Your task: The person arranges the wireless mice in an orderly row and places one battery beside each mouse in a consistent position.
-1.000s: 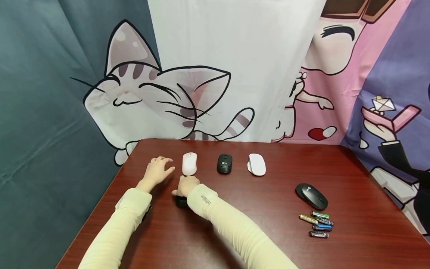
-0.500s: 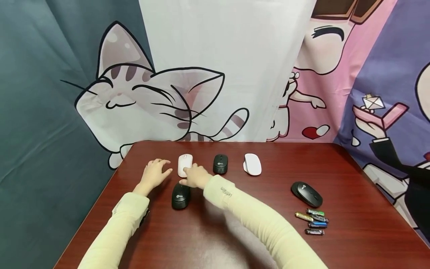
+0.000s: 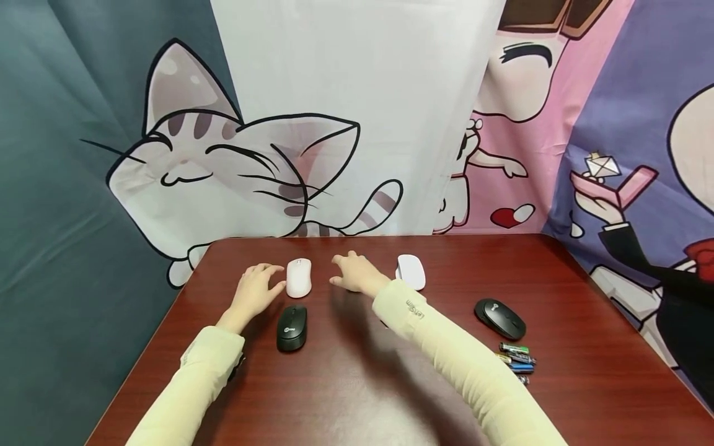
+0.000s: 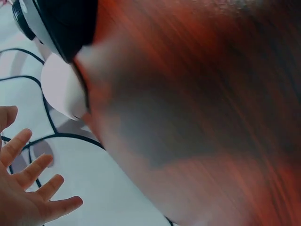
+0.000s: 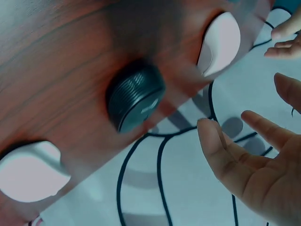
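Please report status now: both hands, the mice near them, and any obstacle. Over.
Left hand empty, beside left white mouse. Right hand empty, near back-row black mouse, mostly hiding it from head camera. No obstacle seen.

1. Small, cylindrical, multicoloured batteries (image 3: 521, 368) are lying clustered on the reddish-brown, wood-grained table (image 3: 334, 396).
2. A printed fabric backdrop (image 3: 312, 56) is hanging behind the table, its striped grey-and-white cartoon cat (image 3: 189, 207) showing left of centre.

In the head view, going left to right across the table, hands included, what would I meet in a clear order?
Left hand, white mouse, right hand, second white mouse, rightmost black mouse.
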A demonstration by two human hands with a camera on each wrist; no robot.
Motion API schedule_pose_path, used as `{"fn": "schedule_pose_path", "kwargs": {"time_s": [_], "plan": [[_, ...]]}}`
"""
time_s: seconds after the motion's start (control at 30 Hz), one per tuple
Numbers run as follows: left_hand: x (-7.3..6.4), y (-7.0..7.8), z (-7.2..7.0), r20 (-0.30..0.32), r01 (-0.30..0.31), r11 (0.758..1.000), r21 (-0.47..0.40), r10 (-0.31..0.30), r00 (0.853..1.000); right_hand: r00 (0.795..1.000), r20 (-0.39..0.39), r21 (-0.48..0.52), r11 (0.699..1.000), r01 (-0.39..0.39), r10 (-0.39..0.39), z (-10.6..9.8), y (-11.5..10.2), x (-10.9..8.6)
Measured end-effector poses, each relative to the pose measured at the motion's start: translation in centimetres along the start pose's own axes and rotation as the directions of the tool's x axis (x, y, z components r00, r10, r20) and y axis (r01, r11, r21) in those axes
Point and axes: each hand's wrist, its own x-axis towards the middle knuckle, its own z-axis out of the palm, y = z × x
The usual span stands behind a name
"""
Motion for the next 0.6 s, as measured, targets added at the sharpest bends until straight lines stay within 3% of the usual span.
{"fn": "schedule_pose_path", "kwargs": {"time_s": [0.37, 0.6], "plan": [[0.6, 2.7, -0.5, -0.044, -0.073, 0.997, -0.023, 0.072, 0.996, 0.985, -0.171, 0.069, 0.996, 0.051, -0.038, -3.8, 4.6, -2.0], [1.3, 4.3, -2.0, -0.11, -0.093, 0.994, -0.058, 0.086, 0.99, 0.971, -0.24, 0.136, 0.99, 0.023, 0.01, -4.9, 6.5, -4.9]]}}
